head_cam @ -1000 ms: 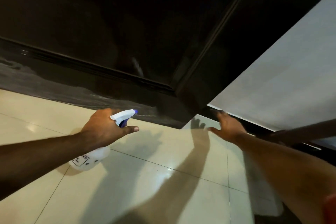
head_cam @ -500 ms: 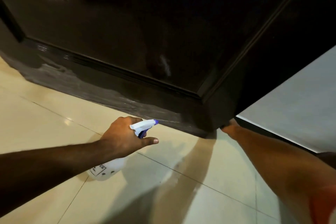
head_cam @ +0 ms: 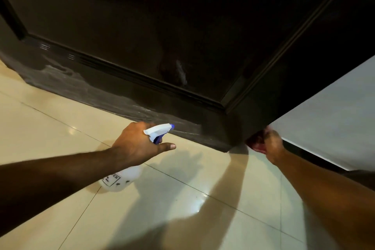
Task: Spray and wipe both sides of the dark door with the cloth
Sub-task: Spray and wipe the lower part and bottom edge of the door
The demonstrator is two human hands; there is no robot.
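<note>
Dark glossy panelled door (head_cam: 142, 26), bottom rail streaked, perhaps wet; white spray bottle (head_cam: 121, 177), nozzle toward it

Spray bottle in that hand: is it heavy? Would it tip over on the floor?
Probably light: the spray bottle is see-through plastic and the left hand alone holds it by the neck. Its wide body probably stands steady, though glossy tiles might let it slide.

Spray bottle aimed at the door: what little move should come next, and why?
Probably swing the door with the right hand, which grips its lower corner. The near face's bottom rail already shows whitish streaks, and the left hand holds the bottle ready for the other side.
</note>
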